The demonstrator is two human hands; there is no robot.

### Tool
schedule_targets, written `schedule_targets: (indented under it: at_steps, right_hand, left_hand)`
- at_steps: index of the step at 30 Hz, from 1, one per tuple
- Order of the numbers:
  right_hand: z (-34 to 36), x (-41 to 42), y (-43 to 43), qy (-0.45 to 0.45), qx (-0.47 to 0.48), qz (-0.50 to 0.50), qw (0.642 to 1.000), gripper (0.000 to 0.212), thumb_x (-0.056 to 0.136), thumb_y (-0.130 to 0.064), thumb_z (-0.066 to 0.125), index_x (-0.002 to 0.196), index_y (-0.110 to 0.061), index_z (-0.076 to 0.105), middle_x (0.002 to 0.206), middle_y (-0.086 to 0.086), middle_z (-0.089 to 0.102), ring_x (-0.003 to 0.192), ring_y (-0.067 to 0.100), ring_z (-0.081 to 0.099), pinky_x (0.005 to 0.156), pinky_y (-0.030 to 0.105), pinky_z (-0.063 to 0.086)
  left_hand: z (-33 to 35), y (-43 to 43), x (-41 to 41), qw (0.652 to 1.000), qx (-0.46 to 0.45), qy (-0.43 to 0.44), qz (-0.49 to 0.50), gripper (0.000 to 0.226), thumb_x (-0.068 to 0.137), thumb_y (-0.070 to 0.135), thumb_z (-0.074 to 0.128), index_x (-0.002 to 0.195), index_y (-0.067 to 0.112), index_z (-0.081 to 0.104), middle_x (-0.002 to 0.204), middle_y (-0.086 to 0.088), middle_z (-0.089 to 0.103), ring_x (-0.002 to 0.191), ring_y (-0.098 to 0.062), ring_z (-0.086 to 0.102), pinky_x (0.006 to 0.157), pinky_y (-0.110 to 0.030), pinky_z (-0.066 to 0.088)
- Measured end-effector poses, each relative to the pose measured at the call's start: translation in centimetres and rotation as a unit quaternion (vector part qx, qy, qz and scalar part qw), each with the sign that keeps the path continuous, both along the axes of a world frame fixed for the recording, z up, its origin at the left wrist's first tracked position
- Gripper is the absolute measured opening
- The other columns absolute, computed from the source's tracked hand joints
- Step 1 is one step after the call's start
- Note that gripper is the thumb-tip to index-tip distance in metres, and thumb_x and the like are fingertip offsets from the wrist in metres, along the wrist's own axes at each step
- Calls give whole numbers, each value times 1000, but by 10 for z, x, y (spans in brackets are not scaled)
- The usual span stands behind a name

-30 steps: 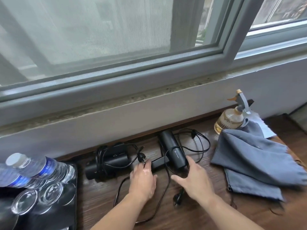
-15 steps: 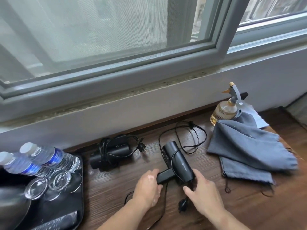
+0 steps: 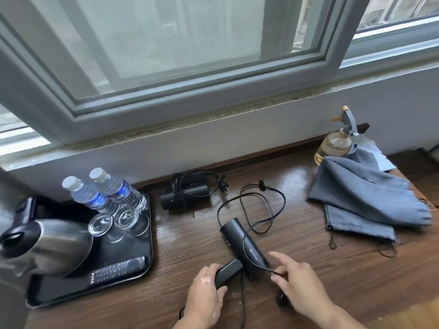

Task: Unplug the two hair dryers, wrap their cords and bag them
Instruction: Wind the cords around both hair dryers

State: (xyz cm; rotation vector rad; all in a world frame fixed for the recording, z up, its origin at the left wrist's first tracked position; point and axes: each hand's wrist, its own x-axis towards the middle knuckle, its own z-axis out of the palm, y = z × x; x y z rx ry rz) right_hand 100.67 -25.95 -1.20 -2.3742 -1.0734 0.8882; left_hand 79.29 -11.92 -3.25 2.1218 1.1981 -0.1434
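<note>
1 black hair dryer (image 3: 244, 248), cord (image 3: 266, 207) loose; other dryer (image 3: 184, 194) cord-wrapped.

**One camera, up on the head**

There is just one view. It sits on the person's head and looks forward and down at a wooden table (image 3: 297, 257) by a window (image 3: 166, 43). The picture is wide. The two hands come in close at the bottom edge. The window and wall lie farther back, at the top.
</note>
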Motion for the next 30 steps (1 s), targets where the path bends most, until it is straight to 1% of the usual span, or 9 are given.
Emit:
schedule_targets:
  at_steps: [3,5,10,13,16,19,24,27,30]
  right_hand:
    - [4,13,-5,-37,11,10,999,31,81,-29,78,96,-53,68,82,-34,68,89,-10,66,81,17,53]
    - [6,29,-5,-82,12,15,996,25,80,-24,80,88,-46,73,87,-30,72,88,-7,67,77,15,51]
    - [7,67,2,-159,-53,52,985,21,83,-23,73,92,-41,75,98,-22,74,102,7,68,89,24,49]
    - [2,74,2,-178,-85,63,978,24,83,-23,66,95,-43,74,101,-19,74,106,9,66,90,26,49]
    - [-3,70,1,-182,-89,59,977,22,84,-25,64,98,-40,73,104,-16,74,108,12,65,92,29,49]
    - [-7,60,-1,-189,-86,63,976,19,87,-29,66,103,-38,72,105,-14,72,109,13,64,91,31,49]
    - [-11,48,-8,-178,-73,54,980,28,83,-23,71,108,-36,69,112,-15,69,112,14,62,91,32,51]
    - [-11,38,-12,-199,-29,34,979,34,77,-20,77,107,-33,69,113,-13,65,108,18,62,80,37,57]
    - [-4,15,-9,-213,34,16,976,34,71,-16,82,101,-29,71,106,-12,64,98,18,64,72,36,58]
  left_hand:
    - [6,-2,-22,999,2,-8,43,49,80,31,73,125,38,55,109,17,54,110,-10,57,92,-16,38]
    - [8,-2,-34,997,7,-6,74,48,81,30,74,124,36,56,108,16,54,110,-11,58,89,-14,35]
    - [1,-1,-58,985,19,-19,172,49,76,19,82,122,22,64,105,6,60,105,-23,63,90,-22,40]
    - [-7,3,-67,975,28,-23,220,49,74,13,84,120,13,67,106,-5,66,105,-32,64,92,-33,44]
    - [-12,10,-71,971,28,-22,237,50,78,10,81,125,8,63,114,-13,66,110,-36,62,97,-36,43]
    - [-13,14,-68,974,16,-14,225,56,85,12,74,137,9,54,128,-13,60,120,-33,55,106,-35,38]
    - [-6,22,-68,985,-4,19,172,64,92,29,67,150,20,40,143,1,48,133,-22,43,113,-26,27]
    - [-1,28,-76,988,-48,20,144,73,90,32,69,153,19,35,149,2,46,139,-19,42,116,-24,27]
    - [3,36,-89,987,-72,17,145,73,87,30,72,151,18,39,146,0,50,133,-17,50,115,-26,34]
